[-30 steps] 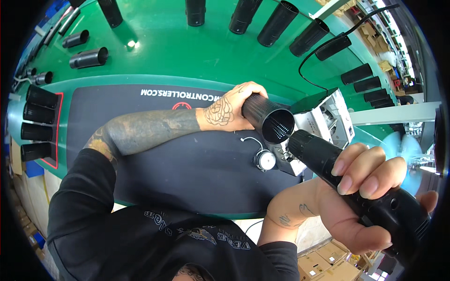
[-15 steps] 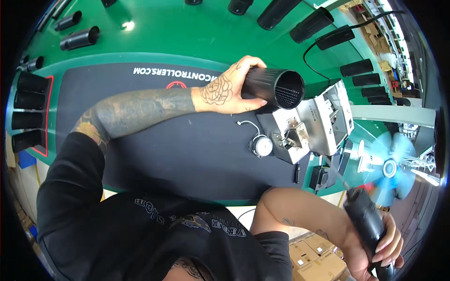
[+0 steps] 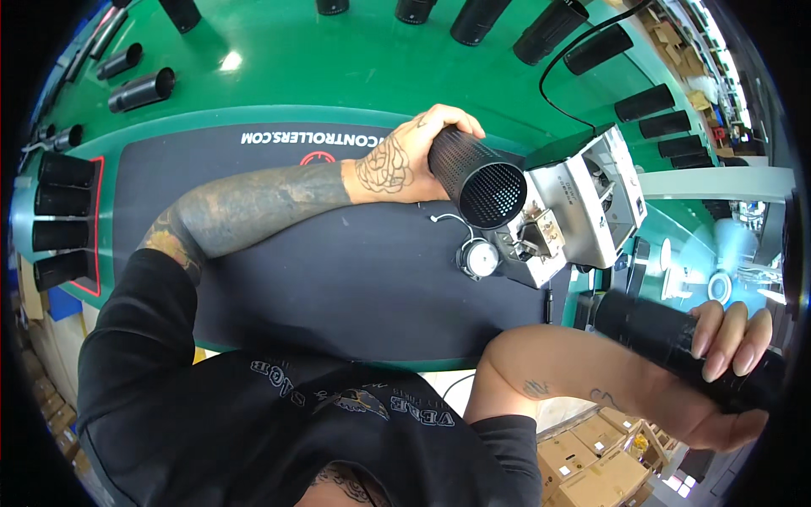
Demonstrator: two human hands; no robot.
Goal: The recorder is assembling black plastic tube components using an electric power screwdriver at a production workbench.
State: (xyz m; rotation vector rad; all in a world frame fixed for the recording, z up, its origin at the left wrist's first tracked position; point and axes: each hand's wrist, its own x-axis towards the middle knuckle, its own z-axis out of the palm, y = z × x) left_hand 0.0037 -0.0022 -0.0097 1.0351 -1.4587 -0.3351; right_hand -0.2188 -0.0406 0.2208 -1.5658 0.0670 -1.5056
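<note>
My left hand [image 3: 397,165] is closed around a black perforated tube [image 3: 465,160]. Its open end, with a mesh of holes inside, faces toward me and to the right. Just right of the tube stands a metal fixture [image 3: 583,198], with a lower block of small metal parts [image 3: 536,241] in front. At lower right my right hand [image 3: 725,342] is wrapped around a thick black electric screwdriver [image 3: 646,329]. The tool's body points left, and its thin shaft does not show at this moment. A round silver part with a white wire [image 3: 480,258] lies beside the fixture.
A dark mat [image 3: 338,279] covers part of the green table [image 3: 279,63]. Black tubes [image 3: 142,90] stand or lie along its far side, with several more at the left edge [image 3: 63,201]. A pen [image 3: 549,306] lies near the fixture. A blue fan [image 3: 722,262] is at right.
The perforated tube has tilted, its open end turning down and nearer to me. My right hand has risen and moved right with the screwdriver, whose body has swung flatter.
</note>
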